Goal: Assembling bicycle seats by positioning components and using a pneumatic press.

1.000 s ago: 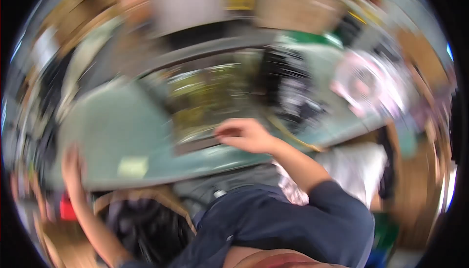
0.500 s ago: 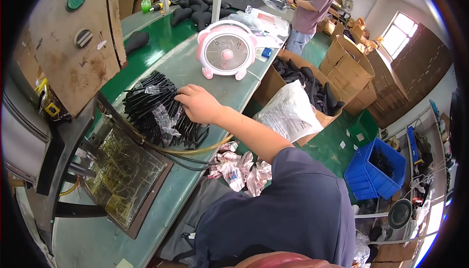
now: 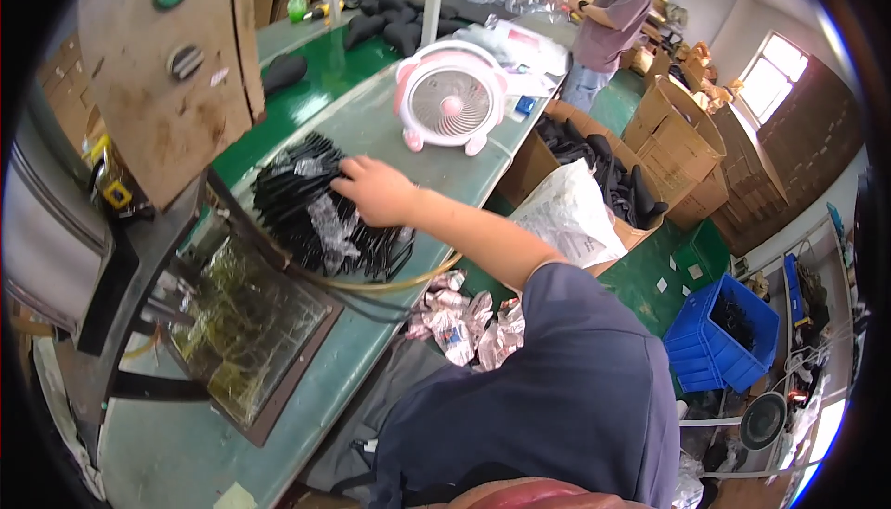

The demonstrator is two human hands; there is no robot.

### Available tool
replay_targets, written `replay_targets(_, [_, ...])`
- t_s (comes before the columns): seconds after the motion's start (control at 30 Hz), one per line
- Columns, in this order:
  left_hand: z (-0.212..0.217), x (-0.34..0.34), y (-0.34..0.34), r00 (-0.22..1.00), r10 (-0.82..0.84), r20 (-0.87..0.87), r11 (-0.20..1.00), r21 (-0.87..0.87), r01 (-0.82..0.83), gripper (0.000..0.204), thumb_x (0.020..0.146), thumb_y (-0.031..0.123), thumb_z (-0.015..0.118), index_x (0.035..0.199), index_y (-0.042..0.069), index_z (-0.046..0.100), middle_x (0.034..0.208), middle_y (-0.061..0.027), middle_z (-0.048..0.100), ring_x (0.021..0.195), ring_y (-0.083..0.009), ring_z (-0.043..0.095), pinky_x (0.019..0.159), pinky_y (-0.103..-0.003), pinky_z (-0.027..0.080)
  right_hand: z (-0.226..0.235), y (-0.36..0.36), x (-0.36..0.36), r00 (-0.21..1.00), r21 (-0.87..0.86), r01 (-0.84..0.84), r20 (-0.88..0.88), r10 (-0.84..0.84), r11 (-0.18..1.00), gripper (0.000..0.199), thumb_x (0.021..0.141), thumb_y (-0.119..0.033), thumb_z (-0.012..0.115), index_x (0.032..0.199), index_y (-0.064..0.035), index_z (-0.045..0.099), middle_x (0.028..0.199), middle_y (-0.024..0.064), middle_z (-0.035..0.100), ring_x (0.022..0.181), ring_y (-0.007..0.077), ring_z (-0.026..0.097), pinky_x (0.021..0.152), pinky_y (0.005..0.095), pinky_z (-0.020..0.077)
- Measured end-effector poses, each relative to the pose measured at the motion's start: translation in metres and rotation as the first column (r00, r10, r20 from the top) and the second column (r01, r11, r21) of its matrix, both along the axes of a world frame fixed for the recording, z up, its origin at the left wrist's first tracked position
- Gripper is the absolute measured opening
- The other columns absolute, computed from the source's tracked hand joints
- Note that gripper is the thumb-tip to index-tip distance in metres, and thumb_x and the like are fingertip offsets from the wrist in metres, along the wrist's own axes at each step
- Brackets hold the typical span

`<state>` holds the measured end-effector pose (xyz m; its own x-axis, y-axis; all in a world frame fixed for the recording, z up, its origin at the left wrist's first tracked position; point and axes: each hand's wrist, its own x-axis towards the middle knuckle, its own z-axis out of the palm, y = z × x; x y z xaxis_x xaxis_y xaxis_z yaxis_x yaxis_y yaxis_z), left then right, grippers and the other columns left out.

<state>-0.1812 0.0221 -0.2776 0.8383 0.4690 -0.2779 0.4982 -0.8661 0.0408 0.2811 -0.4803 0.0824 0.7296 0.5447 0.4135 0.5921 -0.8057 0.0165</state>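
Observation:
My right hand (image 3: 379,192) reaches across from the lower right, back upward. Its bent fingers rest on the right side of a heap of thin black strips (image 3: 288,207) and look closed on some of them; the fingertips are partly hidden. Crumpled clear plastic film (image 3: 332,231) lies on the heap. Behind my hand a pink and white fan (image 3: 452,105) stands on the green-grey table (image 3: 362,119). My left hand does not show.
Left stands a machine with a beige control box (image 3: 167,73) and a yellowed, film-covered plate (image 3: 246,333). Hoses (image 3: 390,283) cross near the heap. To the right are a carton of black parts (image 3: 594,161), a white sack (image 3: 571,217) and blue crates (image 3: 719,333). Another person (image 3: 613,22) stands behind.
The whole view has shifted slightly, moving the scene to the right. My right hand is a little farther left over the heap of strips.

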Motion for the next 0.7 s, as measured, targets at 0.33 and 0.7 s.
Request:
replay_targets(0.33, [0.073, -0.113, 0.018, 0.888, 0.192, -0.418, 0.978, 0.151, -0.140, 0.091, 0.074, 0.051, 0.094, 0.144, 0.010, 0.054, 0.170, -0.0124, 0.036, 0.158, -0.0370, 0.030, 0.113, -0.055, 0.050, 0.009, -0.018, 0.034, 0.999, -0.020, -0.032, 0.043, 0.033, 0.999, 0.040, 0.085, -0.007, 0.070, 0.125, -0.0077, 0.072, 0.120, 0.0133, 0.066, 0.113, 0.0363, 0.065, 0.100, 0.0459, 0.0555])
replay_targets(0.7, [0.177, -0.104, 0.009, 0.979, 0.086, -0.186, 0.995, -0.032, -0.093, 0.064, 0.078, 0.044, 0.083, 0.127, 0.008, 0.063, 0.125, -0.0149, 0.067, 0.120, -0.0347, 0.066, 0.101, -0.051, 0.051, -0.001, -0.028, 0.070, 0.992, 0.006, -0.015, -0.125, 0.015, 1.000, 0.048, 0.097, -0.008, 0.066, 0.144, -0.0041, 0.063, 0.143, 0.0275, 0.062, 0.129, 0.0489, 0.060, 0.109, 0.0507, 0.0513])
